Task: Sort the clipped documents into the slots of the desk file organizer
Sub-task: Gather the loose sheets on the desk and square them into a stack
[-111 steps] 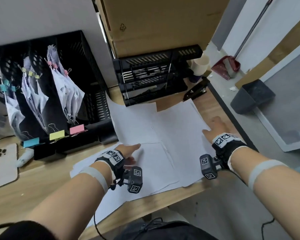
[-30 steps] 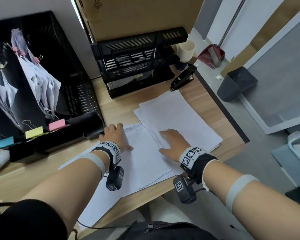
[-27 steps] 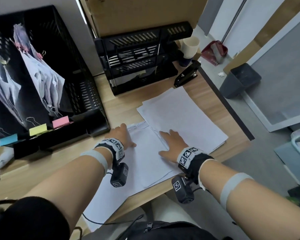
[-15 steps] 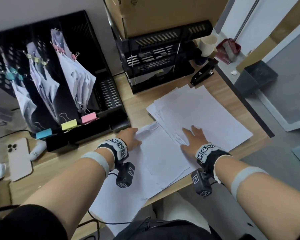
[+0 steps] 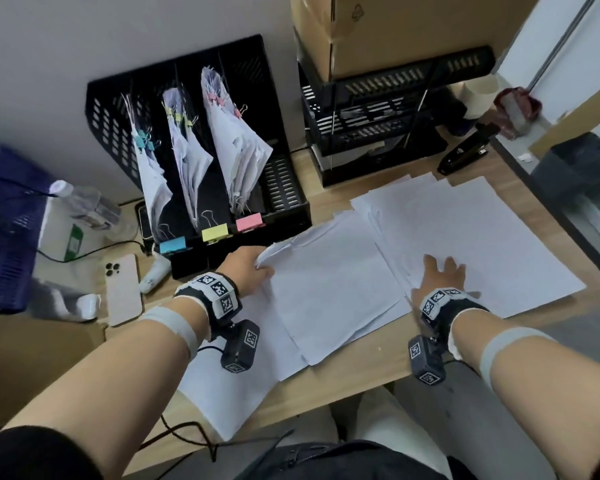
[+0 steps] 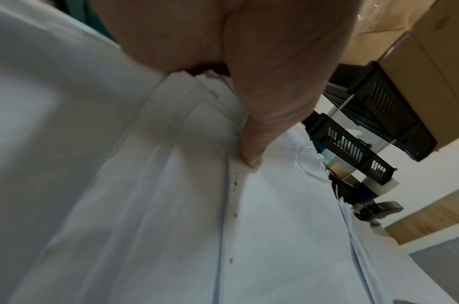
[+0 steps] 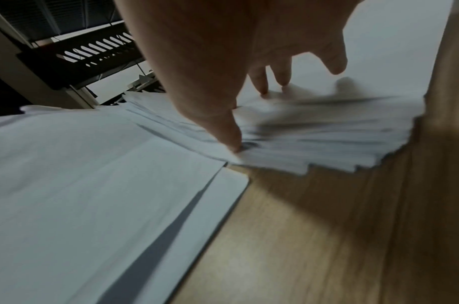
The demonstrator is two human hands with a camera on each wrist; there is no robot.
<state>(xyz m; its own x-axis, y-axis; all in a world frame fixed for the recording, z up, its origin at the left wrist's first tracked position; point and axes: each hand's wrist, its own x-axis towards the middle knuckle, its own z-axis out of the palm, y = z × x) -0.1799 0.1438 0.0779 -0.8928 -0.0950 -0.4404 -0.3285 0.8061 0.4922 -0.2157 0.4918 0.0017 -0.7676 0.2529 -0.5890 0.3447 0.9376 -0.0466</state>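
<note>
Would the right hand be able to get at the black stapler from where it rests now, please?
Probably yes. The right hand lies flat on the loose sheets, and the stapler sits beyond them at the desk's far edge, with only flat paper between.

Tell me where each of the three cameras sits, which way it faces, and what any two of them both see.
Head: worn on the head, looking forward and down at the desk; both forearms, left hand and right hand show.
Left wrist: looks along the left hand, thumb on the left paper stack.
Right wrist: looks along the right hand, fingers spread on the right paper stack.
Shared: both wrist views show the black stacked trays.
</note>
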